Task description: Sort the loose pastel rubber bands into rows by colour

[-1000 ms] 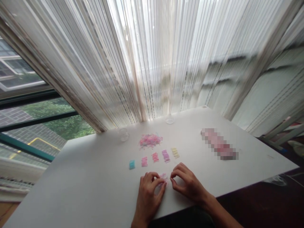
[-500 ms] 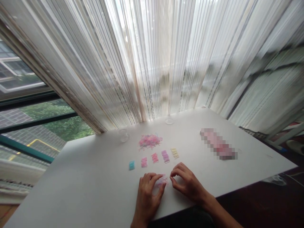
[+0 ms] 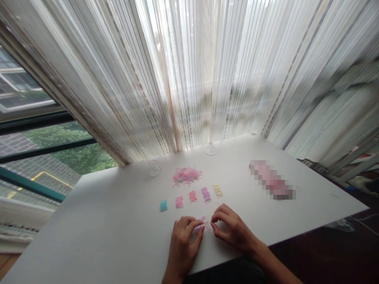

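Between my hands lies a small loose pile of thin pink and purple strands (image 3: 205,219) on the white table. My left hand (image 3: 184,240) rests at its left edge, thumb and forefinger drawn together in a pinch. Just right of the pile, my right hand (image 3: 232,228) pinches with thumb and forefinger; whatever sits between either pair of fingertips is too small to make out. Beyond the hands, small bundles of similar strands form a row: blue (image 3: 164,205), pink (image 3: 179,201), coral (image 3: 192,196), purple (image 3: 205,195) and yellow (image 3: 217,191).
A larger tangled heap of pink mixed strands (image 3: 187,175) lies behind the row. Farther back stand a clear round container (image 3: 154,168) and a clear round lid-like piece (image 3: 211,150). A blurred-out pink object (image 3: 271,179) lies at right. Striped sheer curtains (image 3: 189,79) hang along the table's far edge.
My left thumb and forefinger have closed toward each other at the small pile. My right hand has shifted slightly left, still pinching. The bundles keep their places.
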Available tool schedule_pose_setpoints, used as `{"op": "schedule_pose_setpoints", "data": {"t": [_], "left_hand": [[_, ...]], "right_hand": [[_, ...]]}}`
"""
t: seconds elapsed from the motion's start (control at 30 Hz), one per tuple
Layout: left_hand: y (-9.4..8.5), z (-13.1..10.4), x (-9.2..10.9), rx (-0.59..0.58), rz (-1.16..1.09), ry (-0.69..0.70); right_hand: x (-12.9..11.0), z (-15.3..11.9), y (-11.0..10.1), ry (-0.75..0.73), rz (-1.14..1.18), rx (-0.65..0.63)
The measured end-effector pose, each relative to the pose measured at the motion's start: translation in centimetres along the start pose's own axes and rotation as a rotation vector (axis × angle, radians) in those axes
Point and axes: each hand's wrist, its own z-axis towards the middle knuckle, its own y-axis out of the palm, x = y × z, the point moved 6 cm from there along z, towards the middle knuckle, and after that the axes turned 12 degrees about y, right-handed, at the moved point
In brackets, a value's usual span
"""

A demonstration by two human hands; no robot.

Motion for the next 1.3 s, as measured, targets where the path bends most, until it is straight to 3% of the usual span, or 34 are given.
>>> {"op": "schedule_pose_setpoints", "data": {"t": [0.4,0.77,1.0,1.13,1.3], "left_hand": [[-0.3,0.2,0.3,0.024,0.008,0.029],[-0.4,0.2,0.4,0.046,0.012,0.041],[-0.2,0.0,0.1,0.032,-0.005,0.016],[-0.2,-0.1,-0.1,0.019,-0.012,-0.005],[-0.1,-0.2,-0.4,0.025,-0.003,-0.024]], "right_hand": [[-0.2,0.0,0.1,0.051,0.022,-0.079],[0.3,-0.2,0.7,0.005,0.005,-0.107],[0.5,-0.1,0.5,0.084,0.069,-0.129],[1.3,0.7,-0.8,0.176,0.099,-0.128],[3.8,2.8,-4.2,0.247,-0.002,-0.062]]}}
